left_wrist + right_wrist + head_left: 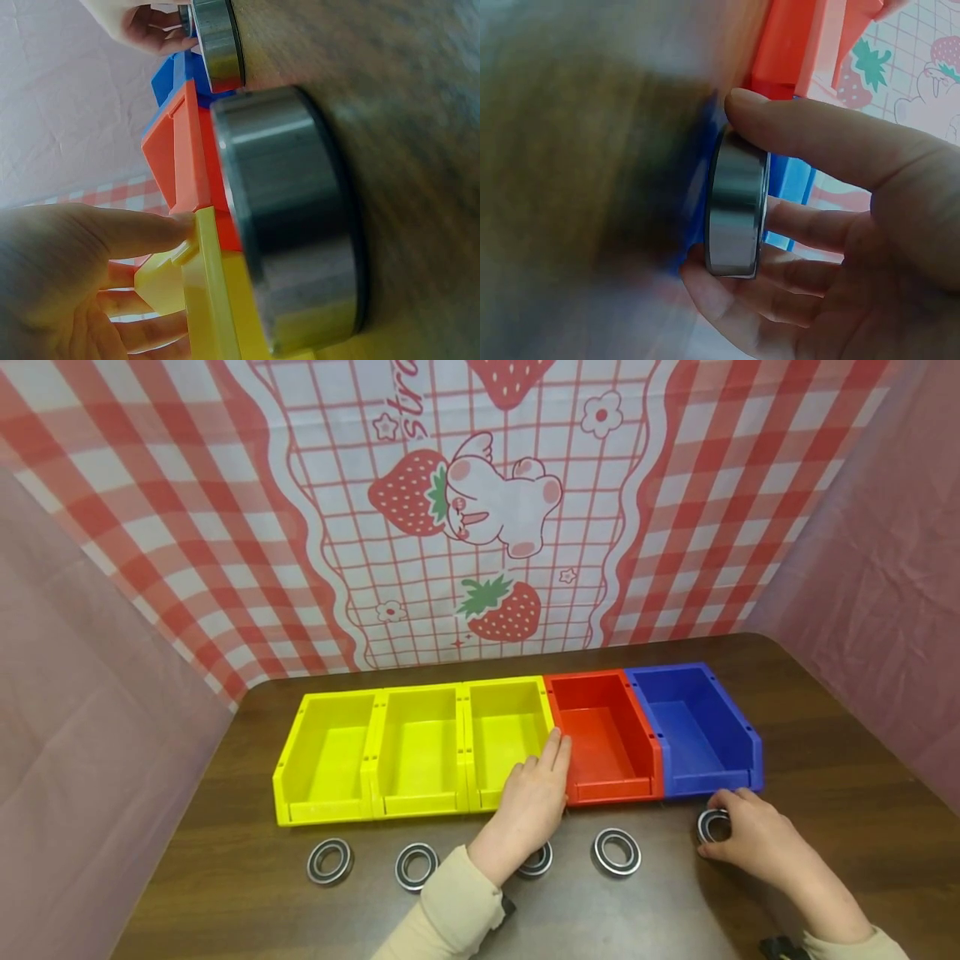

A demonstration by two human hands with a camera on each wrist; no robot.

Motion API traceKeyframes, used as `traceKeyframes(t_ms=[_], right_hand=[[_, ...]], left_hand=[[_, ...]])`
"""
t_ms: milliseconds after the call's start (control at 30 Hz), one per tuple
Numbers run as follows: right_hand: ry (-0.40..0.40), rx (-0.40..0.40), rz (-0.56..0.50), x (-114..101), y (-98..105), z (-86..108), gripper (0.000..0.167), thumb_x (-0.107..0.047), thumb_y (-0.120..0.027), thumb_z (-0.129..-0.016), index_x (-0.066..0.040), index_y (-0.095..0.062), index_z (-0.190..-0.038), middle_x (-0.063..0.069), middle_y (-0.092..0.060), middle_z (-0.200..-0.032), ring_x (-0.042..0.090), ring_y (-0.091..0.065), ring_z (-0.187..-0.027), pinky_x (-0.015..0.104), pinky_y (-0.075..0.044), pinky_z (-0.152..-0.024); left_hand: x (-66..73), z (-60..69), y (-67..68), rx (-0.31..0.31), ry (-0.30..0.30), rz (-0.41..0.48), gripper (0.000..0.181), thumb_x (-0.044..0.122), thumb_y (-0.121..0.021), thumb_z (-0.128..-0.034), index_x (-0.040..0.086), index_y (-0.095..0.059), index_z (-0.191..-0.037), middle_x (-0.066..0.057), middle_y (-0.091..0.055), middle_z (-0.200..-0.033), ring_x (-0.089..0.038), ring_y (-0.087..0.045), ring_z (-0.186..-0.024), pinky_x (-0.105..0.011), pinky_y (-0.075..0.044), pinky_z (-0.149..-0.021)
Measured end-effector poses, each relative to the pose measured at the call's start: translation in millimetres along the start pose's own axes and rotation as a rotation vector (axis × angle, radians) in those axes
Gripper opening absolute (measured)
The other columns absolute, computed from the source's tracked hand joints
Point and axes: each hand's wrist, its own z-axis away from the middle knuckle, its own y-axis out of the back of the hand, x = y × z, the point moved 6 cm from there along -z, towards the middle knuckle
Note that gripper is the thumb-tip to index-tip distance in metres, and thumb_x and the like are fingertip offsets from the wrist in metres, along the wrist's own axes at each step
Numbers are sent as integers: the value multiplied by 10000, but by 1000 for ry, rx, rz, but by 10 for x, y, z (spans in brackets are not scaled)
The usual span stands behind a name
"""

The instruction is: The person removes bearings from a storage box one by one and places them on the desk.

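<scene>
My right hand point(757, 837) pinches a ball bearing point(736, 206) between thumb and fingertips, in front of the blue bin point(686, 739). In the right wrist view the bearing's shiny rim shows between thumb and fingers. Fingers extended, my left hand point(534, 793) rests at the wall between the rightmost yellow bin point(506, 731) and the red bin point(600, 743). Its thumb touches a yellow bin edge in the left wrist view. Below that hand lies another bearing point(546, 860), partly hidden by the wrist; it looms large in the left wrist view.
Two more yellow bins point(420, 752) continue the joined row leftward. On the brown table point(225, 877), bearings lie before the left yellow bin point(314, 862), the middle yellow bin point(402, 867) and the red bin point(598, 853). A strawberry-print cloth point(510, 510) hangs behind.
</scene>
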Motion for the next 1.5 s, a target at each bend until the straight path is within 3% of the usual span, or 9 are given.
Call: traceKeyframes(t_ms=[867, 1267, 1500], right_hand=[[18, 10, 11, -44, -43, 1, 474, -218, -821, -495, -17, -626, -877, 123, -542, -805, 319, -569, -684, 476, -446, -592], [37, -1, 24, -83, -40, -16, 542, -195, -815, -516, 66, -594, -937, 181, -532, -819, 352, -558, -696, 502, -449, -633], [32, -13, 19, -77, -53, -5, 559, -206, -822, -522, 67, -589, -950, 196, -536, -836, 371, -561, -713, 509, -449, -640]], left_hand=[[-2, -2, 0, 6, -1, 4, 735, 318, -685, -788, 60, -347, -1387, -91, -370, -1420, -162, -587, -784, -243, -481, -672], [-4, -2, 7, -1, 8, 1, 719, 302, -671, -801, 60, -341, -1391, -89, -363, -1427, -164, -587, -786, -245, -479, -668], [12, 6, 7, 13, 0, -13, 673, 262, -647, -822, 46, -348, -1385, -102, -375, -1419, -149, -567, -700, -224, -464, -633]])
